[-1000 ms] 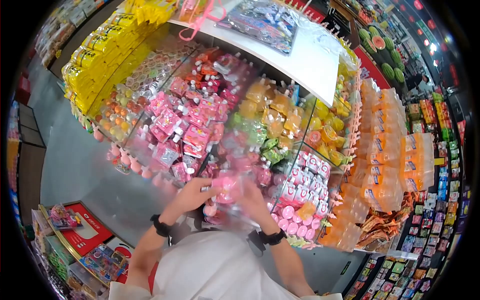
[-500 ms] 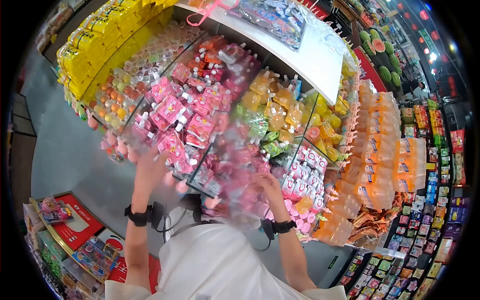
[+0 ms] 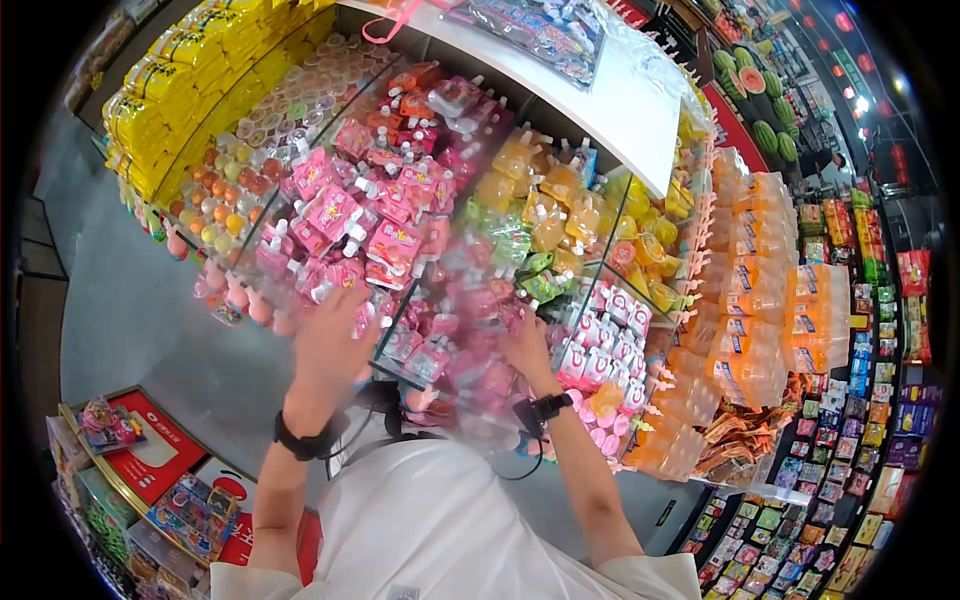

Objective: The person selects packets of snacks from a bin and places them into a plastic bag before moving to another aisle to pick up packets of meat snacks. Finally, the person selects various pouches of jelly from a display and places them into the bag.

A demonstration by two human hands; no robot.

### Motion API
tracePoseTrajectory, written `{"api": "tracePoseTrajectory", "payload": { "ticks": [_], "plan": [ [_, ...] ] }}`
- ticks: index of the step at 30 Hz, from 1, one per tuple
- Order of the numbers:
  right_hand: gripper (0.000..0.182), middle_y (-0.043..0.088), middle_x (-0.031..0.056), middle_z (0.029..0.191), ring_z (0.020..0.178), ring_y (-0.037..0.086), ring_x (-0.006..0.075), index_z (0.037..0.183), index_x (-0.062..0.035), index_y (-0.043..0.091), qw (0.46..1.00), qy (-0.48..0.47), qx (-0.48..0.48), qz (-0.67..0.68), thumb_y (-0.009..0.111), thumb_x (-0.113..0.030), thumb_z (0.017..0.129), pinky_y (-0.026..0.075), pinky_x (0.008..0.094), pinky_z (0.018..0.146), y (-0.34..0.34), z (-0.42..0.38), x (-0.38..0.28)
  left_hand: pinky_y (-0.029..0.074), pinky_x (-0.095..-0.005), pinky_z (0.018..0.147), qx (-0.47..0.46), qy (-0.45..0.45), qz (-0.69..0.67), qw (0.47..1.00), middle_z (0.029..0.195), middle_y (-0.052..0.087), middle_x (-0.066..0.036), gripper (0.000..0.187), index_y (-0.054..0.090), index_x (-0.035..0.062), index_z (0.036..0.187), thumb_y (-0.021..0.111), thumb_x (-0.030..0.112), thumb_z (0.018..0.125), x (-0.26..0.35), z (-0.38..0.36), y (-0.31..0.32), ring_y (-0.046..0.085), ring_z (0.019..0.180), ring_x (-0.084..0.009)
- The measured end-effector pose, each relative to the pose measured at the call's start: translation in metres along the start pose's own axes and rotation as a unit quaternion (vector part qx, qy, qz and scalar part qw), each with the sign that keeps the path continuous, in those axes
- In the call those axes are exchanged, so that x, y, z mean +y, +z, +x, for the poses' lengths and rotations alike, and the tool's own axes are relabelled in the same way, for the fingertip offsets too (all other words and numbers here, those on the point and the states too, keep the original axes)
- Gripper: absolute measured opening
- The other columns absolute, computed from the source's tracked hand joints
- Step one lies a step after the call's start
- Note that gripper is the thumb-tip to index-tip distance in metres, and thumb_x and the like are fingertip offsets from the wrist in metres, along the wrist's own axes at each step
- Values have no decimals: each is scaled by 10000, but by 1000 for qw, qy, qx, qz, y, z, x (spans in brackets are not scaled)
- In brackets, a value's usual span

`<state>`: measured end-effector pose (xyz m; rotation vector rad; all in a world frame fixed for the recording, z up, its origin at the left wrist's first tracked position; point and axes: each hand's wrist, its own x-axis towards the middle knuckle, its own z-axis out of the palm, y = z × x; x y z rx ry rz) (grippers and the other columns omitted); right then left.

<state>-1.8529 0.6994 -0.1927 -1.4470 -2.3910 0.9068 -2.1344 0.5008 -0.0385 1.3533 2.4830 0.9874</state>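
Observation:
My left hand [image 3: 335, 335], smeared by motion, is over the front of a bin of pink spouted pouches [image 3: 333, 212], its fingertips overlapping the nearest ones. My right hand [image 3: 526, 348] is in the adjoining bin, fingers bent and closed around a small pink spouted pouch [image 3: 512, 318] at their tips. Dark straps circle both wrists. Just beyond the right fingers lies a green pouch [image 3: 544, 284]. White-and-pink capped pouches [image 3: 603, 335] stand to the right of that hand. A clear divider [image 3: 400, 315] runs between the two hands.
Yellow packs [image 3: 165, 120] are stacked at the left, by round jelly cups [image 3: 225, 195]. Orange bottle packs [image 3: 745, 290] rise at the right. A white shelf [image 3: 640, 130] overhangs the back of the bins. A low display [image 3: 150, 450] stands at lower left.
My left hand has moved right and inward over the pink pouches. My right hand has shifted slightly left and up, further in among the pouches. The view has moved slightly.

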Motion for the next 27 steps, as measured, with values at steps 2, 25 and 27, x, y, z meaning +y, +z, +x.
{"api": "tracePoseTrajectory", "payload": {
  "ticks": [2,25,27],
  "plan": [
    [724,469,336,1268,1099,572,501,1412,-63,406,995,67,-57,-36,716,-201,773,492,500,947,1,9,1,517,-399,753,-83,-16,-74,994,992,643,-118,274,651,57,1088,708,190,855,12,-11,12,638,909,-321],
    [535,489,307,1248,995,613,485,1366,-102,439,953,-149,-255,-62,610,-112,859,533,546,797,79,25,-47,505,-437,680,-242,57,-38,968,831,610,-125,336,637,69,1129,683,260,856,-1,-28,72,634,781,-340],
    [557,484,315,1255,998,610,499,1386,-114,426,950,-130,-276,-65,613,-115,861,534,546,804,90,27,-39,512,-445,691,-241,84,-1,967,870,627,-128,442,612,98,1246,687,283,853,0,-29,71,642,784,-336]
  ]
}}
